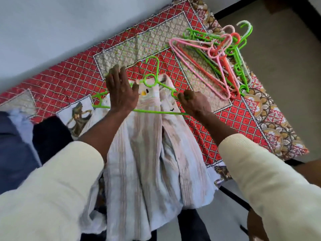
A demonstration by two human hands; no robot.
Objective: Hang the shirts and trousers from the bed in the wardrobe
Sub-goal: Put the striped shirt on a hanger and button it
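A pale striped shirt [149, 145] lies spread on the red patterned bed cover [66, 84], its collar pointing away from me. A bright green hanger [152, 80] lies across the collar and shoulders. My left hand [119, 89] rests flat with straight fingers on the hanger's left arm and the shirt's shoulder. My right hand [192, 101] has its fingers curled round the hanger's right arm at the shirt's right shoulder. The hanger's hook points toward the wall.
A heap of several pink, orange, green and white hangers [224, 56] lies at the bed's far right corner. Dark blue and black garments [26, 141] lie at the left, beside the shirt. A white wall runs behind the bed; floor [284, 66] shows on the right.
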